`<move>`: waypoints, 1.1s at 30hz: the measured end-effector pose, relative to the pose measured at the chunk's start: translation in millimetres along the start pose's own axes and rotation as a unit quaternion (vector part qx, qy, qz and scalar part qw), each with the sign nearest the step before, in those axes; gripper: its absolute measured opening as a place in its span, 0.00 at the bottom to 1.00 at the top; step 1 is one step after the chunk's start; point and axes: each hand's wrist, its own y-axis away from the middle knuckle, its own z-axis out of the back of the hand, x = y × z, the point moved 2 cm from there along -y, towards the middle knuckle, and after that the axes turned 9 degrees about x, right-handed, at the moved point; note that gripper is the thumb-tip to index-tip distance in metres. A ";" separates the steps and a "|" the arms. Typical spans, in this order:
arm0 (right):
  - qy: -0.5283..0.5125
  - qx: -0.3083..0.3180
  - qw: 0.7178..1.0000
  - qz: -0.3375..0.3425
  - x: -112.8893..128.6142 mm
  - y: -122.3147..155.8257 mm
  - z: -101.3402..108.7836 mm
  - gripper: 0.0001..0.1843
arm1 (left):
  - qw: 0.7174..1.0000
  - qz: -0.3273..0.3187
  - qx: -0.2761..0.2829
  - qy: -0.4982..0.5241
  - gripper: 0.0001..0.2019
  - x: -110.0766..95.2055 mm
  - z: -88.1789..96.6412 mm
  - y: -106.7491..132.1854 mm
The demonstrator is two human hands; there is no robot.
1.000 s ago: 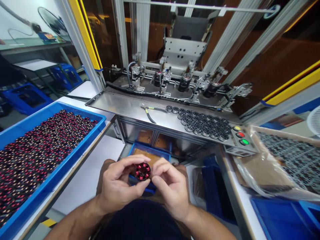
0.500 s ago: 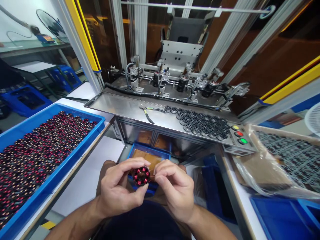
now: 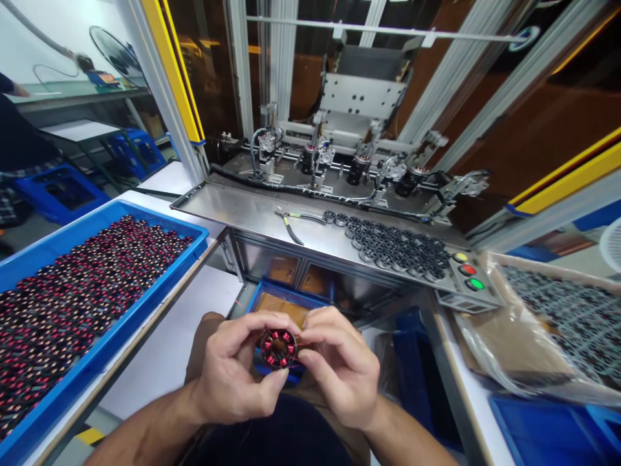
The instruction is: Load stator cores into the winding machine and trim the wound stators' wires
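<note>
Low over my lap, my left hand (image 3: 237,372) grips a small motor stator (image 3: 278,349) between thumb and fingers. The stator is a dark ring with red wire coils, its round face turned up toward me. At its right side, my right hand (image 3: 339,369) is closed in a pinch on a thin reddish wire (image 3: 306,347) that comes off the stator. The right fingertips are close against the ring's edge, and the wire's end is hidden by them.
A blue tray (image 3: 194,249) of many wound stators is at left. Cutting pliers (image 3: 291,225) and rows of dark unwound cores (image 3: 398,246) lie on the metal ledge before a winding machine (image 3: 359,116). Push buttons (image 3: 468,268) and a lined box (image 3: 528,356) are at right. A person sits far left.
My right fingers have come in closer to the stator's edge. The stator has shifted slightly right in my left hand's grip, and the camera view has tilted a little.
</note>
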 end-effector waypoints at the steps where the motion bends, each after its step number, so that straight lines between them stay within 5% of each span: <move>1: 0.004 -0.004 1.000 0.003 1.0 0.0 -1.2 0.14 | 1.000 -0.001 0.001 -0.002 0.28 0.1 0.0 0.3; 7: 0.027 -0.048 0.998 0.024 8.3 5.6 -7.7 0.18 | 0.999 -0.016 -0.019 -0.034 0.28 2.0 0.0 2.3; 15: 0.034 -0.022 0.996 0.080 11.5 7.5 -7.6 0.20 | 0.998 -0.034 -0.023 -0.050 0.30 0.7 -4.7 0.7; 20: 0.029 0.008 0.998 0.048 4.7 4.9 7.2 0.21 | 0.998 0.030 -0.013 0.048 0.26 -6.5 -1.8 -3.6; 27: 0.043 0.116 0.988 0.091 10.4 -20.8 16.4 0.25 | 0.985 0.107 0.026 0.133 0.23 -3.0 -2.6 0.0; 33: 0.061 0.084 0.986 0.127 13.4 -20.2 8.0 0.18 | 0.976 0.134 0.036 0.169 0.20 -1.0 -4.0 1.5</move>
